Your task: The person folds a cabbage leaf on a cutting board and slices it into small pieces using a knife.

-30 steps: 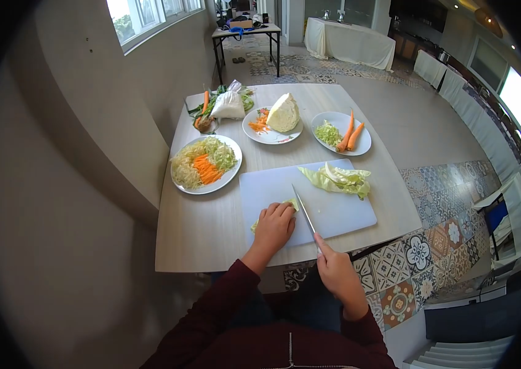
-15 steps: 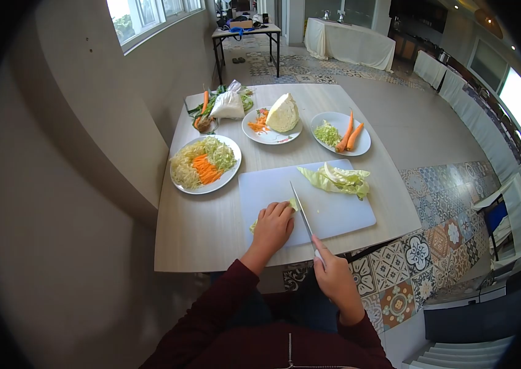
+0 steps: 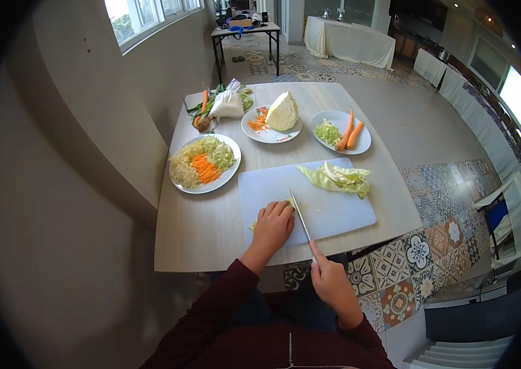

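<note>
My left hand (image 3: 273,226) presses a piece of cabbage (image 3: 292,202) down on the white cutting board (image 3: 340,218), its fingers together and curled over it. My right hand (image 3: 332,278) is wrapped round the handle of a knife (image 3: 300,215), whose blade lies beside the fingertips of my left hand, at the right end of the cabbage piece. Loose cabbage leaves (image 3: 337,179) rest at the back right of the board. Most of the held piece is hidden under my left hand.
Behind the board stand a plate of shredded cabbage and carrot (image 3: 234,175), a plate with a cabbage chunk (image 3: 283,112) and carrot bits, and a plate with carrots (image 3: 351,135). A bag of white contents (image 3: 227,104) lies by some vegetables at the back left.
The knife and my right hand have shifted slightly left, bringing the blade closer to my left hand. My left hand has stayed in place on the cabbage piece.
</note>
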A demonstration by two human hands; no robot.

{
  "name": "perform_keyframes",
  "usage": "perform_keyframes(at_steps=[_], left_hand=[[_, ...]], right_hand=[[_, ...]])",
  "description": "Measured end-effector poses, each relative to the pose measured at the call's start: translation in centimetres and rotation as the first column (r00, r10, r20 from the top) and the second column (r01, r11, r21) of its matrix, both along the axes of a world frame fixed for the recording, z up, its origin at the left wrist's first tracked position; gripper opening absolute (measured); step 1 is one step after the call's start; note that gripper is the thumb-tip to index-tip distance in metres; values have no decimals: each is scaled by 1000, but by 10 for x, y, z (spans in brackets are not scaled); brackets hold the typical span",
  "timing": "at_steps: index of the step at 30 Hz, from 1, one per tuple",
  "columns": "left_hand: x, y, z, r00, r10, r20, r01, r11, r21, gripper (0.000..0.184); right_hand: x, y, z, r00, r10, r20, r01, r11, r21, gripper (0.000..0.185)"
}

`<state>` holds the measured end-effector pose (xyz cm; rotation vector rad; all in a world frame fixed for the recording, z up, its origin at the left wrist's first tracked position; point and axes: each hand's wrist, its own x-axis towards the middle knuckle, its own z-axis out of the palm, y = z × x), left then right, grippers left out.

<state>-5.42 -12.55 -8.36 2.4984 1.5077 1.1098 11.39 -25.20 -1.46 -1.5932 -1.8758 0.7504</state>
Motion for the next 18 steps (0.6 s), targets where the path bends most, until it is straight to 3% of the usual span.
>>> perform_keyframes(at_steps=[8, 18], left_hand=[[0, 0, -1, 1000, 1, -2, -1, 1000, -14, 20], [0, 0, 0, 1000, 8, -13, -8, 999, -37, 21]], right_hand=[[6, -19, 21, 1000, 4, 22, -2, 996, -92, 49], [-11, 17, 1, 998, 29, 49, -28, 999, -34, 56]])
